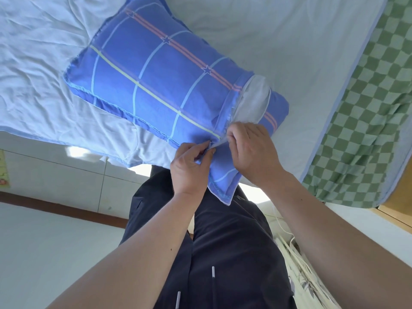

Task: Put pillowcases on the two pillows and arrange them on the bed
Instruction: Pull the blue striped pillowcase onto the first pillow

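Note:
A pillow in a blue pillowcase [156, 81] with pale grid lines and pink star stripes lies on the bed's pale blue sheet [289, 41], its near corner hanging over the bed edge. At the case's opening the white pillow [252, 99] still shows through a gap. My left hand [189, 168] pinches the blue fabric at the near end of that opening. My right hand [249, 148] grips the fabric edge just beside it, fingers curled. Only one pillow is in view.
A crumpled white quilt [40, 63] covers the bed's left part. A green checked cover [367, 121] drapes over the bed's right side. White floor tiles [78, 175] lie below, and a patterned cloth with white cords [298, 264] sits at lower right by my dark trousers.

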